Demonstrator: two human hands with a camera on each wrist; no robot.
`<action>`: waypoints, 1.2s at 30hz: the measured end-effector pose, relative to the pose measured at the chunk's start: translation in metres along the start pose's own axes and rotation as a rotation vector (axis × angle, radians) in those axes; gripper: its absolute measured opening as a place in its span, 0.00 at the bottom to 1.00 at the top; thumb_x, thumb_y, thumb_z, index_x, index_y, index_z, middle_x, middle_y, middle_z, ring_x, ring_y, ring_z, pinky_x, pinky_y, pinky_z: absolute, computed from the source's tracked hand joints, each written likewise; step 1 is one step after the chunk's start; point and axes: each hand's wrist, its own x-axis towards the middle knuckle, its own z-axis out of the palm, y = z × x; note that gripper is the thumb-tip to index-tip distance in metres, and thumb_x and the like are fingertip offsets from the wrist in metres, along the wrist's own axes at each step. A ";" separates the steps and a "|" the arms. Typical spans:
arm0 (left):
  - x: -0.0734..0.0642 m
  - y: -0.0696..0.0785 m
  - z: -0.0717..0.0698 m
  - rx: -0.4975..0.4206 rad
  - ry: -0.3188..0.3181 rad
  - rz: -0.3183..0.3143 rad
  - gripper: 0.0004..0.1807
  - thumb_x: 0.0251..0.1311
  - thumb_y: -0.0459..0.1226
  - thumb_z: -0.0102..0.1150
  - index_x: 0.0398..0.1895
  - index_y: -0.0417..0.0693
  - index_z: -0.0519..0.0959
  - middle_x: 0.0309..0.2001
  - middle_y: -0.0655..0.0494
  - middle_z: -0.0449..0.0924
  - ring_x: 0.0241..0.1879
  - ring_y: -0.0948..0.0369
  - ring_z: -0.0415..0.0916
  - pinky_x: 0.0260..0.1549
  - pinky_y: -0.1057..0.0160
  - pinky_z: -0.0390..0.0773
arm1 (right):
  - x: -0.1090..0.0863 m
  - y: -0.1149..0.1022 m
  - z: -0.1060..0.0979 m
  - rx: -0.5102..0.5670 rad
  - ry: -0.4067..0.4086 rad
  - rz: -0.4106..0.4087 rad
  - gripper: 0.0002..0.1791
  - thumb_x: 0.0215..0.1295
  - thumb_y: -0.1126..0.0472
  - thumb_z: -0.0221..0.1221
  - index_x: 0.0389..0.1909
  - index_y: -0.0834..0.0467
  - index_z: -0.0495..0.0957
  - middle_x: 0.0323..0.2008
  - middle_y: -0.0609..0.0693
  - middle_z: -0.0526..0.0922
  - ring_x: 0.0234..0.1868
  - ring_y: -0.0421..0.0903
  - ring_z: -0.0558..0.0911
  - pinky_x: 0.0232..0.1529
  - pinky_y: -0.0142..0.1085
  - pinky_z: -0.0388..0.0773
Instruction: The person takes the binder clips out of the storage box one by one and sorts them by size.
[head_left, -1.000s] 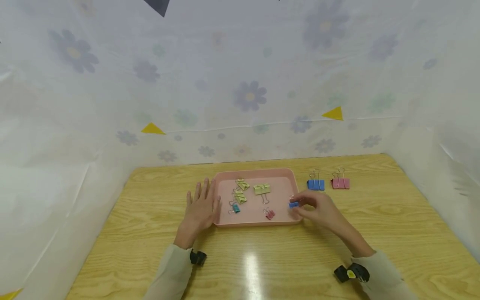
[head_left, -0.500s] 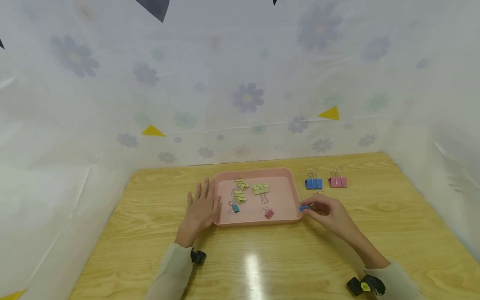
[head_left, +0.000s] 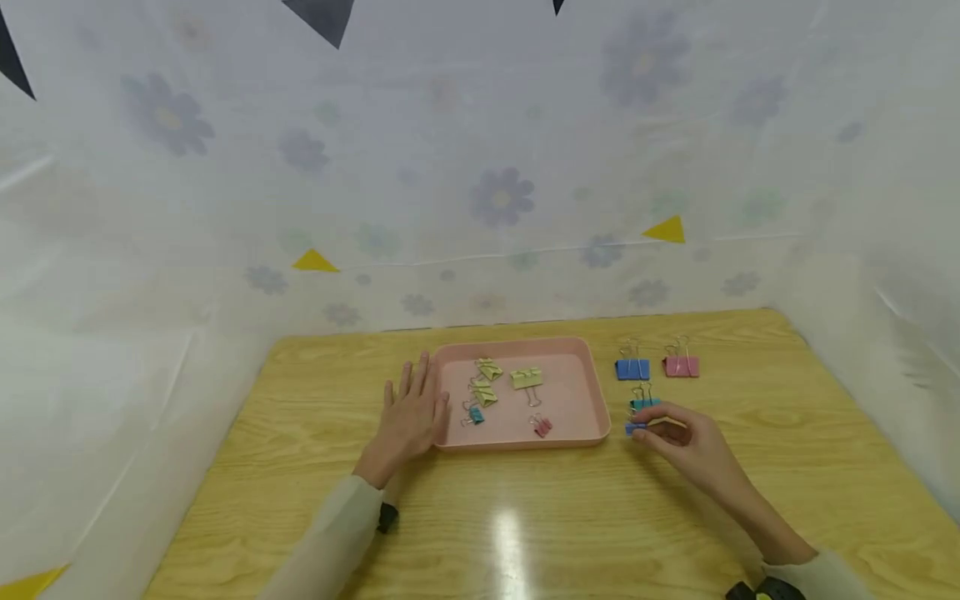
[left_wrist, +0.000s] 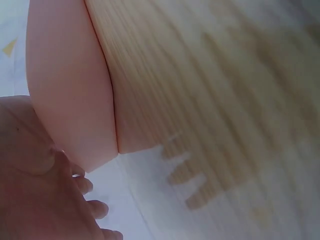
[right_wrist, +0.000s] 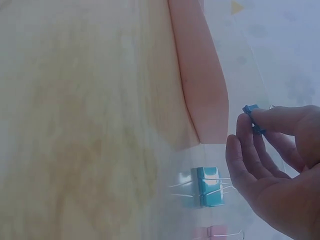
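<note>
Head view: just right of the pink tray (head_left: 573, 398), the right hand (head_left: 697, 450) pinches a small blue clip (head_left: 634, 429) in its fingers, likely light, stiff and best held by its body, while the left hand (head_left: 405, 427) lies straight-fingered beside the tray.

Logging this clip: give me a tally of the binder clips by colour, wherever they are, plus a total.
Yellow binder clips: 3, all in the pink tray
Teal binder clips: 2, one in the tray, one on the table
Pink binder clips: 2, likewise
Blue binder clips: 2, one on the table, one in the right hand
Total: 9
</note>
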 end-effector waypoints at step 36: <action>0.009 0.003 0.007 0.059 0.026 0.008 0.35 0.81 0.46 0.32 0.84 0.41 0.42 0.83 0.46 0.40 0.80 0.43 0.40 0.72 0.31 0.44 | -0.021 0.022 -0.031 -0.325 -0.006 0.125 0.06 0.65 0.56 0.71 0.40 0.52 0.90 0.40 0.46 0.89 0.41 0.33 0.84 0.42 0.30 0.81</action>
